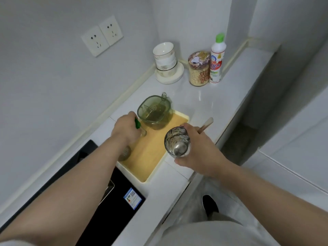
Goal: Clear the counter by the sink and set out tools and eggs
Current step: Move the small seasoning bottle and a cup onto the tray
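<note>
Nearest the camera: a black cooktop set into the white tabletop, with a blue sticker on its near corner.

Just beyond it lay a yellow tray, long side running away from the viewer, one end touching the cooktop edge.

Right hand was over the tray's right rim, fingers wrapped around a steel cup, which was tilted with its mouth toward the camera. The same hand also gripped a pale utensil handle, which stuck out past the knuckles toward the tabletop's right edge. What kind of utensil it was could not be told.

Left hand was over the tray's left rim, fingers closed on a small item with a green part and a clear glass-like end. Its identity could not be told. A round brownish object sat under the left wrist at the tray's edge, mostly hidden.

On the far end of the tray stood a green transparent jug, upright, lid flap open at its far side.

Further back, near the wall corner: stacked white bowls on a round white base; just right of them a jar with a cartoon lid; touching or just beside that, a white bottle with a green cap.

Two sockets were on the left wall.

No eggs seen.
</note>
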A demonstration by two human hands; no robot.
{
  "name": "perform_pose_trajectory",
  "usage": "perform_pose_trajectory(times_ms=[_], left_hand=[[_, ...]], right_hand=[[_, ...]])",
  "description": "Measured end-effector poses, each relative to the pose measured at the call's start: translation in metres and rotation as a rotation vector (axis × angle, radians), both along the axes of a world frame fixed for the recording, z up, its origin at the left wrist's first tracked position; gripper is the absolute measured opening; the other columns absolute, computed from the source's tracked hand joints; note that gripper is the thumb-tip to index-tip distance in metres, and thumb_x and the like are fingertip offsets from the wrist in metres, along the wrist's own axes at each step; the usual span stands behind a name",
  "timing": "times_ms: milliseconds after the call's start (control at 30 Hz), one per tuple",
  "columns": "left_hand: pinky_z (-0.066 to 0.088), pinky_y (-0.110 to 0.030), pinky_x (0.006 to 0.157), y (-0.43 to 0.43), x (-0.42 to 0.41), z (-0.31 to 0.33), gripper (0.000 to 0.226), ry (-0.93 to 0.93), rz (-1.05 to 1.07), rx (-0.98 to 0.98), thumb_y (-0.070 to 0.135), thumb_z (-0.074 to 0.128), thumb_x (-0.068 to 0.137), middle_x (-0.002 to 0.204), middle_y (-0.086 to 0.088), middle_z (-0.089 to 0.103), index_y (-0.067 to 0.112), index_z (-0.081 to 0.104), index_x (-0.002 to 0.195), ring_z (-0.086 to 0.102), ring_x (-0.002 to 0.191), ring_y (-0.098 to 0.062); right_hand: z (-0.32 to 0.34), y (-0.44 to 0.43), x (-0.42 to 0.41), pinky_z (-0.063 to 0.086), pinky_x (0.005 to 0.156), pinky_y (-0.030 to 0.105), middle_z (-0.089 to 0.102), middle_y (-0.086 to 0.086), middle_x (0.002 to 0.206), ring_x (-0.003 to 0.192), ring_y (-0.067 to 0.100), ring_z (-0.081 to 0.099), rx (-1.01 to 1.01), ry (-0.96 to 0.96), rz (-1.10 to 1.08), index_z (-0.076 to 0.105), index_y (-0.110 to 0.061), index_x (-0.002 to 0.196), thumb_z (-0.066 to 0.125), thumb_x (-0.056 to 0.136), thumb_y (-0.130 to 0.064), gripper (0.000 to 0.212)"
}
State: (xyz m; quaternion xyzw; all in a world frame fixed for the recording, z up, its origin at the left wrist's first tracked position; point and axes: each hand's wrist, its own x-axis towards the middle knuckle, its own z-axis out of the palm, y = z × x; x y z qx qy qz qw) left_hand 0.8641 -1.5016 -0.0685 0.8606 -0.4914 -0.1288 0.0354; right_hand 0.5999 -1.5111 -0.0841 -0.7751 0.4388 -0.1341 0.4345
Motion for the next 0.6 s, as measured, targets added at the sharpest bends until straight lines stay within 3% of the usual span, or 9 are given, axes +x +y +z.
perform_pose_trajectory(times_ms=[400,600], left_hand=[[0.049,-0.036,0.071,-0.031,0.038,-0.027,0.055,0.045,0.135,0.117,0.026,0.075,0.080,0.107,-0.005,0.056,0.018,0.044,0.125,0.053,0.095,-0.025],[0.044,-0.033,0.065,-0.040,0.058,-0.032,0.051,0.061,0.134,0.102,0.027,0.075,0.081,0.102,-0.004,0.055,0.018,0.046,0.122,0.053,0.092,-0.024]], right_hand=[[-0.024,-0.060,0.022,0.053,0.097,0.037,0.038,0.003,0.138,0.117,0.020,0.050,0.041,0.019,0.076,0.020,-0.035,0.146,0.083,0.068,-0.040,0.100],[-0.031,-0.066,0.035,0.056,0.093,0.037,0.039,0.000,0.134,0.113,0.019,0.052,0.046,0.033,0.053,0.022,-0.037,0.142,0.082,0.067,-0.040,0.096]])
